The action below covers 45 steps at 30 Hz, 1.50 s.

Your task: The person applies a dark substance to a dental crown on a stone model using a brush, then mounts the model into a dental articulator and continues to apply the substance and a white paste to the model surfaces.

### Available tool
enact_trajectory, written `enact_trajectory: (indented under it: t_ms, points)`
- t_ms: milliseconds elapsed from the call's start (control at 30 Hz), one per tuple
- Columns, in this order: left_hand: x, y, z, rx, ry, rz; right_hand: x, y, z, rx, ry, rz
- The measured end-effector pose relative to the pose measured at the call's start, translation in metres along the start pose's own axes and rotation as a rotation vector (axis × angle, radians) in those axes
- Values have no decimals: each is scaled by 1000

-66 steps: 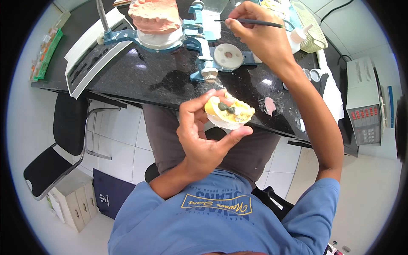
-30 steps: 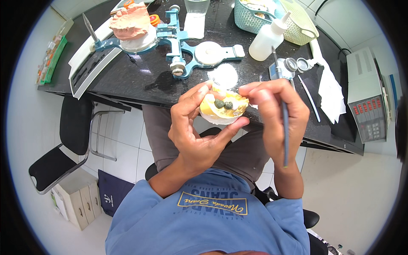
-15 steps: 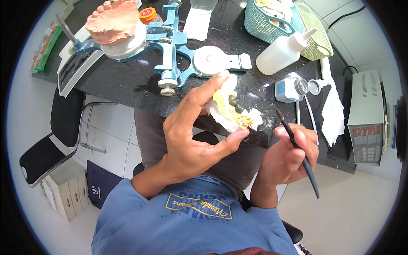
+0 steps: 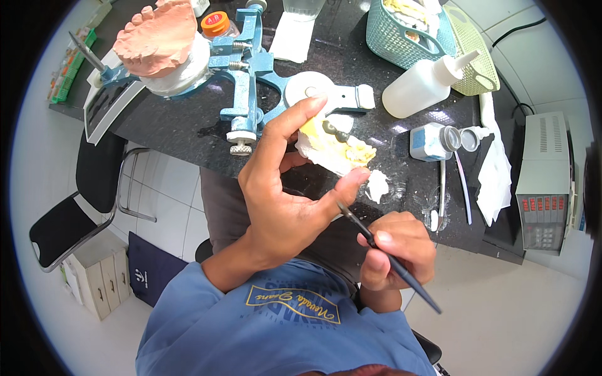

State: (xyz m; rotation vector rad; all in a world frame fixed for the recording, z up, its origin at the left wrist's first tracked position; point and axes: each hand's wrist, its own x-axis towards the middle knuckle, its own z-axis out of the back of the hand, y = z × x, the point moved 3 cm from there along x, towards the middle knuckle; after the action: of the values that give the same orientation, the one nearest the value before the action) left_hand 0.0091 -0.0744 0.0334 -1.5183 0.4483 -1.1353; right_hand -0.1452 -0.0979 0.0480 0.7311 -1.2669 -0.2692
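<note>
My left hand grips a yellow and white plaster dental cast by its ends, between thumb and fingers. Dark, shiny tooth-shaped pieces sit along the top of the cast. In my right hand is a slim dark brush, pinched like a pen. Its tip lies in front of my left thumb in this view; whether it touches the thumb I cannot tell. Past the cast, a blue dental articulator lies on the dark worktop, bearing a pink tooth model.
A white squeeze bottle stands before a teal basket and a green basket. An uncapped small jar, thin sticks and a crumpled tissue lie to the right. White scraps dot the bench near its edge.
My right hand has moved left and toward me, bringing the brush tip over near my left thumb. The cast has shifted slightly left and tilted in my left hand.
</note>
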Motion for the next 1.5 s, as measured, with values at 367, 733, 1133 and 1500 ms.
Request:
enact_trajectory:
  t_ms: [367,733,1133,1500]
  points:
    - [-4,3,-2,83,-105,-65,-5,-6,2,204,22,-183]
    - [-9,10,-7,91,-163,-178,7,-16,0,-26,-138,-99]
    - [-13,16,-11,19,-165,-209,9,-24,-2,-11,-111,-54]
    - [-12,15,-10,10,-181,-212,5,-23,3,52,-120,-50]
